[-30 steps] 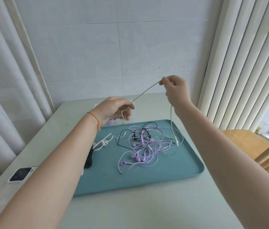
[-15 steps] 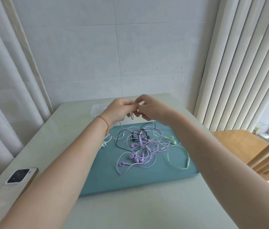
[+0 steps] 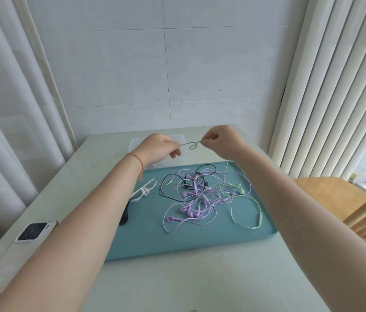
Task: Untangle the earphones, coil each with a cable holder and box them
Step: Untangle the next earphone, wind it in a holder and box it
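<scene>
Holding a short stretch of pale green earphone cable [image 3: 191, 145] in the air between us, we pinch one end with our left hand [image 3: 157, 149] and the other with our right hand [image 3: 219, 140], fingers curled tight on the wire. Between the two pinches the cable makes a small curl that hangs slightly below our fingertips. From both hands the same cable drops down to the teal tray [image 3: 146, 239] beneath the grip, where the green earbuds [image 3: 238, 187] lie below our right wrist and the green inline remote [image 3: 260, 218] rests nearer to us, by the tray's right rim. Directly under the held curl sits the tangle: purple earphones [image 3: 191, 210] knotted together with a black earphone cable [image 3: 177, 188]. Below our left wrist a white cable holder [image 3: 143, 192] lies on the tray's left part, with a dark object [image 3: 124, 216] beside our left forearm; we cannot tell what it is. Just beyond our hands stands a clear plastic box [image 3: 178, 138] on the table [image 3: 200, 278]. A smartphone [image 3: 34, 230] lies well to the left of the grip, and a wooden chair [image 3: 335, 199] stands off to the right.
</scene>
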A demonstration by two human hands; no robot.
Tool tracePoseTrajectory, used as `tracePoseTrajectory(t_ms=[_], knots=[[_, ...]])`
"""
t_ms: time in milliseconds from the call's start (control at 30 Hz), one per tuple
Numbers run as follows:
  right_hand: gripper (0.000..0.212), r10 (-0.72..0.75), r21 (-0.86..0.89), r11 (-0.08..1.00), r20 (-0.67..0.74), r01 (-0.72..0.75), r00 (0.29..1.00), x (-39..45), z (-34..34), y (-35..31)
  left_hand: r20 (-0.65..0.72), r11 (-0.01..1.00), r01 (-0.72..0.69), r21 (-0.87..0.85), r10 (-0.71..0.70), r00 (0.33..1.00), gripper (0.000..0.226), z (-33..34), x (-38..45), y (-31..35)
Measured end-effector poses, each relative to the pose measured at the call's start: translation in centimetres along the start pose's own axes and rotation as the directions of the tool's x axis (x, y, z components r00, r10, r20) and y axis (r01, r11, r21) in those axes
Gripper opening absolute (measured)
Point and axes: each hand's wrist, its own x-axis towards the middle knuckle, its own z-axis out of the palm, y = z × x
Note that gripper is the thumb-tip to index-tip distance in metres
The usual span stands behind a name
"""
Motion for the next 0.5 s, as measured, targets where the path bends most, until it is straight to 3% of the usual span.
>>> tracePoseTrajectory(t_ms=[267, 433, 500], knots=[[0.012, 0.077, 0.084, 0.994, -0.105, -0.069, 0.991, 0.7, -0.2, 0.9, -0.270, 0.967, -0.048, -0.252, -0.023, 0.963, 0.012, -1.1, 0.2, -1.5], [0.004, 0.124, 0.296, 0.953, -0.173, -0.069, 0.977, 0.8, -0.1, 0.8, -0.246, 0.967, -0.041, -0.250, -0.023, 0.969, 0.010, -1.0, 0.2, -1.8], [0.001, 0.149, 0.365, 0.928, -0.180, -0.075, 0.972, 1.0, -0.1, 0.6, -0.296, 0.970, -0.014, -0.241, -0.060, 0.953, 0.005, -1.0, 0.3, -1.9]])
